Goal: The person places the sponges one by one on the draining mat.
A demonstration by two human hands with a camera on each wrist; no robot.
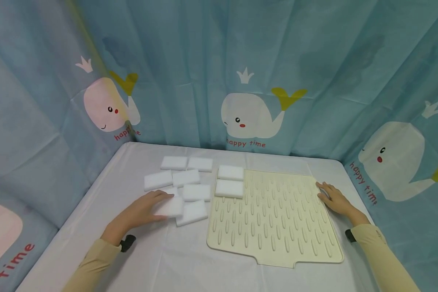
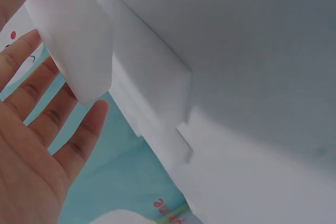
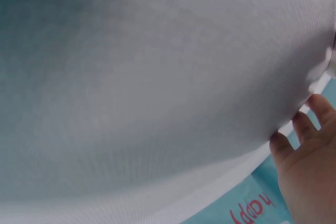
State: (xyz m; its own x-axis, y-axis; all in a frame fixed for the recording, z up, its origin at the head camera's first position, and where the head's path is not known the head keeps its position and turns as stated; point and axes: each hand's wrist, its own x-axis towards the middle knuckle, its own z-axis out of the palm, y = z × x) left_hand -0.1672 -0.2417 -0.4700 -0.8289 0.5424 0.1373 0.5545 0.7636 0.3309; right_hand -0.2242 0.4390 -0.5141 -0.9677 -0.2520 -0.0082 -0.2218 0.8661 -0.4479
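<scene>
My left hand grips a white sponge block between thumb and fingers, above other blocks left of the mat. The left wrist view shows this held block raised and tilted, fingers along one side. Several loose white sponge blocks lie around it on the table. Two more blocks lie one behind the other on the cream ridged mat, at its far left corner. Beside the mat's far right edge my right hand rests with fingers spread; its fingertips touch down in the right wrist view.
A white cloth covers the table. Blue curtains with whale prints stand close behind it and on both sides. The mat has a short tab on its near edge. Dark wrist cameras sit under both wrists.
</scene>
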